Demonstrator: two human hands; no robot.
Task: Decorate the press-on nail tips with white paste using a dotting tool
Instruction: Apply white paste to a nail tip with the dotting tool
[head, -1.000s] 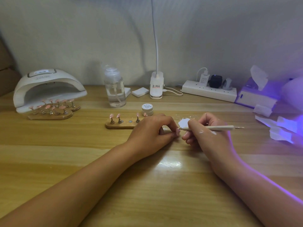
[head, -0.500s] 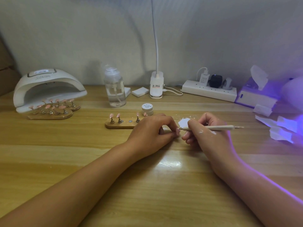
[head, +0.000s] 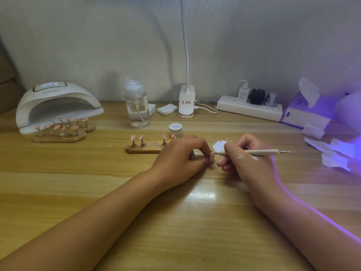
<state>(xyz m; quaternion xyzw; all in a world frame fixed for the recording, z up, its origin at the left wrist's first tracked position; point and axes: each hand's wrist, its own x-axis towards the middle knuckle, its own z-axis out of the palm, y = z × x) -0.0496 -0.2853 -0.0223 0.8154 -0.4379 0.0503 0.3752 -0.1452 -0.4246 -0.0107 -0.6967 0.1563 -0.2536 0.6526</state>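
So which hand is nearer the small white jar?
Left. The left hand sits just in front of the jar; the right hand, holding the dotting tool, is farther off to its right.

Wooden table [head: 175, 222].
- Left hand [head: 181, 155]: pinches a pink nail tip [head: 212, 156], possibly on a small post.
- Right hand [head: 244, 161]: grips a white dotting tool [head: 259, 152], point at the nail tip.
- White paste [head: 219, 145]: smeared just behind.
- Wooden holder [head: 144, 149], jar [head: 175, 130]: beside the left hand.

Bare forearms; white smears [head: 254, 158] on right hand [head: 248, 163] back.
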